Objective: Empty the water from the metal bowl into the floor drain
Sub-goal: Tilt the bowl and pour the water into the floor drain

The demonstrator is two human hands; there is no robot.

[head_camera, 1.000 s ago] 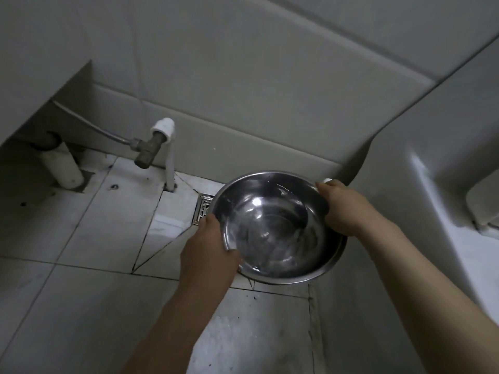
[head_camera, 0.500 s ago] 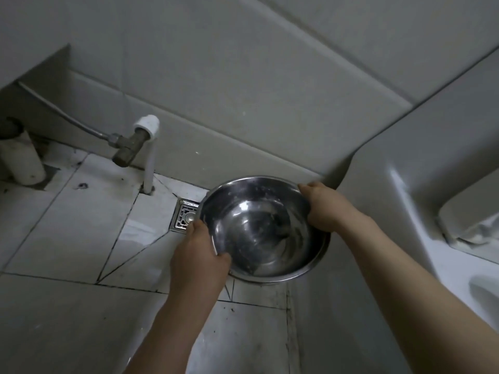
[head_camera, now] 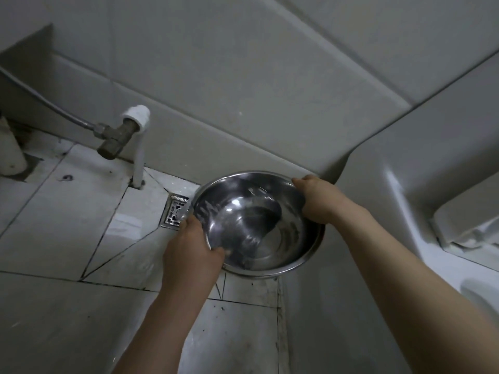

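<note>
Your left hand [head_camera: 189, 249] and right hand [head_camera: 318, 203]: fingers clamped on metal bowl [head_camera: 259, 228] rim. Bowl tipped toward floor drain [head_camera: 174, 214]; water partly left, pour unfinished.

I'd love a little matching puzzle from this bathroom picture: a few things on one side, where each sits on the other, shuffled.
Things:
1. metal bowl
2. floor drain
3. brass valve
4. left hand

Places:
A. on the white pipe, above the floor
B. on the bowl's near-left rim
C. set in the floor tiles, just left of the bowl
D. held between both hands, the right hand on its far rim

Pairs: 1-D, 2-C, 3-A, 4-B
</note>
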